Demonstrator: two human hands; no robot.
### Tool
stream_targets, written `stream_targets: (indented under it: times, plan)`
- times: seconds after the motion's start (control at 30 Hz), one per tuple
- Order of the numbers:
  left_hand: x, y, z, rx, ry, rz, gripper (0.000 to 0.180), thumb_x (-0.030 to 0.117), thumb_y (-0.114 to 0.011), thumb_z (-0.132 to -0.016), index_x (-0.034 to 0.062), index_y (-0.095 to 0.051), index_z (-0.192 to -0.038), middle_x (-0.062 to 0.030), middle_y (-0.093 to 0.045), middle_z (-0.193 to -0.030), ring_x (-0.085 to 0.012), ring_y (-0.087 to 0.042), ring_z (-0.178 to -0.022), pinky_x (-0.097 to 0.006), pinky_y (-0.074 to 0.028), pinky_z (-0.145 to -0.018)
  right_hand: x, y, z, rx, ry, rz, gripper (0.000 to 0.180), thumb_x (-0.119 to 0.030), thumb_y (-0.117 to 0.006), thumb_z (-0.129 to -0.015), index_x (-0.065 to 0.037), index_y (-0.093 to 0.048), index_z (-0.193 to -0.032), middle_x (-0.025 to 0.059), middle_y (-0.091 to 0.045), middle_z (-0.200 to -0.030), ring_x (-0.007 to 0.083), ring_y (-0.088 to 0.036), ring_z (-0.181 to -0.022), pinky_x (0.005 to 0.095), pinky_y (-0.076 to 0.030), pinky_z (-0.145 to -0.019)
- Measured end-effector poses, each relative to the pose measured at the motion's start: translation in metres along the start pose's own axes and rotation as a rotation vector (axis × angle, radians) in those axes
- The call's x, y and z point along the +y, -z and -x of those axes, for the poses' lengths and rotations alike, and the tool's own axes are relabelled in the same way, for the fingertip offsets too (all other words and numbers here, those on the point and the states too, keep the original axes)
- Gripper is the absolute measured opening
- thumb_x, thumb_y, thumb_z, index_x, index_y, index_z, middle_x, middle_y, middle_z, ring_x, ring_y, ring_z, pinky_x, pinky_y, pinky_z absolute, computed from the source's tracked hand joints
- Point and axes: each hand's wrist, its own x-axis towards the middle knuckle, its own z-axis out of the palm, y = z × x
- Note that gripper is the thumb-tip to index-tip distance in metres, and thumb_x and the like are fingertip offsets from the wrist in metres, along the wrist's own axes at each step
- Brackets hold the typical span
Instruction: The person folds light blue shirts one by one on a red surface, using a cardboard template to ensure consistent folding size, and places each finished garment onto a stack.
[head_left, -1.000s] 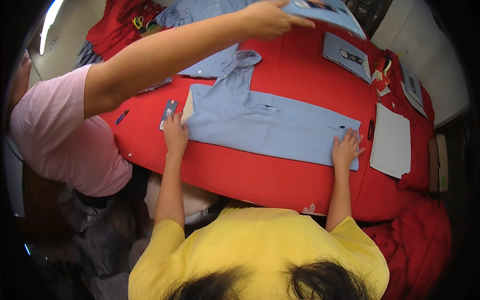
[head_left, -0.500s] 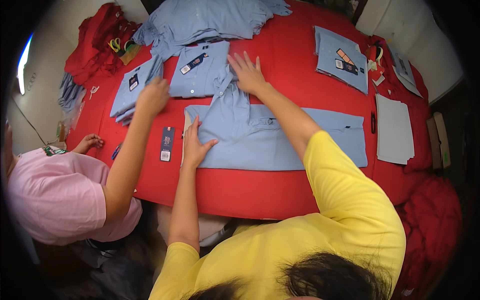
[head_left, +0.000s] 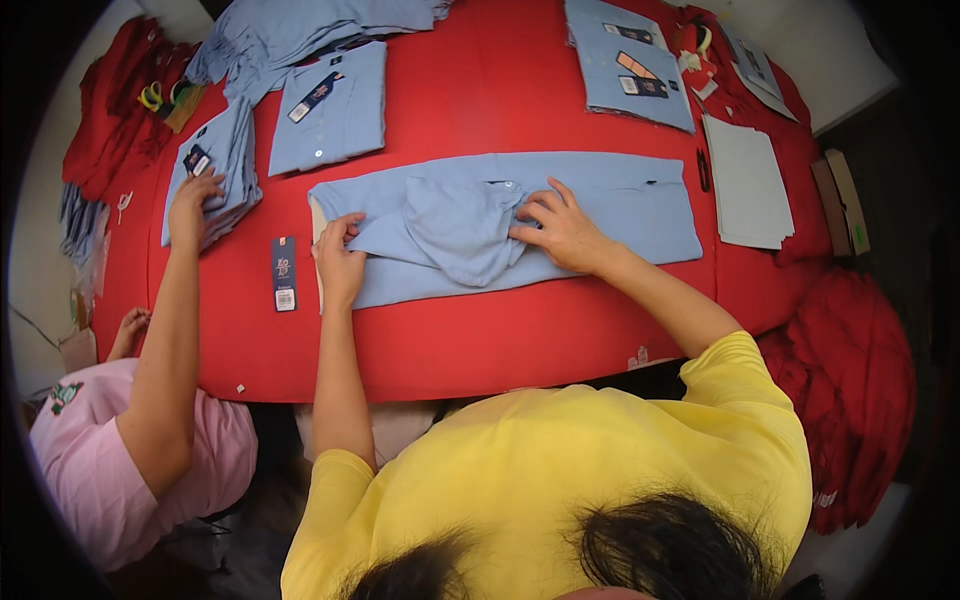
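Observation:
A light blue shirt (head_left: 610, 215) lies folded lengthwise across the red table in front of me. Its sleeve (head_left: 455, 225) is bunched and doubled over on top, near the middle. My left hand (head_left: 341, 262) pinches the fabric near the shirt's left end, fingers curled, beside a narrow pale strip along that edge. With bent fingers, my right hand (head_left: 565, 232) grips the right side of the bunched sleeve. A dark blue hang tag (head_left: 284, 272) lies on the table, left of my left hand.
Beyond the shirt lies a folded, tagged blue shirt (head_left: 335, 105). At left, a co-worker's hand (head_left: 192, 205) touches a stack of folded shirts (head_left: 235, 165). More folded shirts (head_left: 630, 75) and pale grey sheets (head_left: 748, 180) are at right. Loose blue shirts (head_left: 290, 35) lie at the back.
My right hand has come back toward me and right, folding the sleeve over onto the shirt. My left hand's fingers have curled in. The co-worker's hand has moved onto the left stack.

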Motion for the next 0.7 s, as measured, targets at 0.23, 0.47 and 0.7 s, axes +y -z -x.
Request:
stream_targets:
  times: [0.23,0.47,0.7]
  plan:
    - [0.001,0.017,0.0,-0.031,0.228,0.514,0.03,0.003,-0.048,-0.092,0.0022,-0.064,-0.118,-0.0044,-0.064,-0.106,-0.0116,-0.056,-0.101,-0.023,-0.041,-0.091,-0.018,-0.001,0.007,0.061,-0.122,-0.021,0.027,-0.003,-0.062,-0.075,-0.016,-0.069,-0.097,0.0028,-0.057,-0.098,0.0257,-0.051,-0.102,0.0517,-0.035,-0.102]
    - [0.052,0.0,-0.006,0.206,-0.162,-0.249,0.029,0.006,-0.053,-0.089,0.009,-0.065,-0.115,-0.0124,-0.057,-0.119,-0.0314,-0.052,-0.109,-0.041,-0.041,-0.094,0.024,0.031,0.093,0.193,-0.852,0.164,0.038,-0.017,-0.06,-0.081,-0.01,-0.059,-0.118,0.0114,-0.053,-0.122,0.0331,-0.047,-0.11,0.0497,-0.037,-0.091]
    - [0.119,-0.1,0.009,-0.181,-0.43,-0.541,0.064,0.05,-0.063,-0.082,0.0185,-0.049,-0.137,-0.0126,-0.038,-0.146,-0.0356,-0.029,-0.138,-0.056,-0.018,-0.111,0.072,0.067,0.185,-0.053,-1.463,0.323,0.054,-0.043,-0.067,-0.083,-0.002,-0.056,-0.117,0.0185,-0.054,-0.114,0.0368,-0.049,-0.107,0.0489,-0.042,-0.087]
